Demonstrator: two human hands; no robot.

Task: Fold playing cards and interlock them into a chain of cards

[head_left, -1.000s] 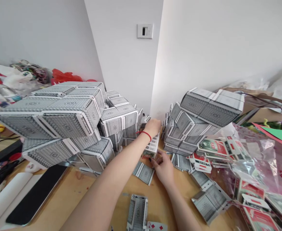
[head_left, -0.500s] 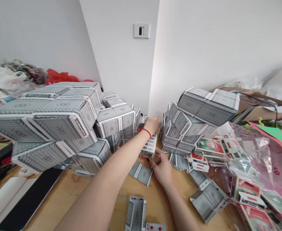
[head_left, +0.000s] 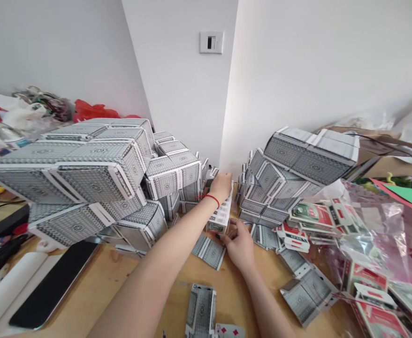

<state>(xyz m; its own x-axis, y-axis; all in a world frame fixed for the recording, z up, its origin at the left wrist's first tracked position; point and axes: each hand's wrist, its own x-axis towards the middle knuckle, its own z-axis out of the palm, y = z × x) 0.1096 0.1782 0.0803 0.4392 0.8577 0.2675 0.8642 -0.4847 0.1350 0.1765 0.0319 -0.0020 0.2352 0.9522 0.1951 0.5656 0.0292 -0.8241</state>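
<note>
My left hand [head_left: 223, 185], with a red string bracelet round the wrist, reaches over the far end of a long card box [head_left: 220, 213] with a white, printed top. Its fingers are bent down out of sight behind the hand. At the box's near right corner is my right hand [head_left: 240, 241], its curled fingers and thumb closed about that corner. Just left of it, joined grey-backed playing cards [head_left: 209, 252] lie flat on the wooden table [head_left: 121, 281]. Nearer to me sits a folded grey card piece [head_left: 201, 310] beside a face-up diamonds card [head_left: 230, 330].
Large blocks built from grey-backed cards [head_left: 86, 164] rise on the left. More card blocks [head_left: 279, 178] are stacked on the right. Red and green card packs [head_left: 309, 213] and clear plastic wrap [head_left: 385, 225] crowd the right side. A black phone-like slab [head_left: 54, 286] lies left.
The view has shifted slightly, moving everything a little right. Both hands stay at the printed box; the right thumb sits slightly farther from its near face.
</note>
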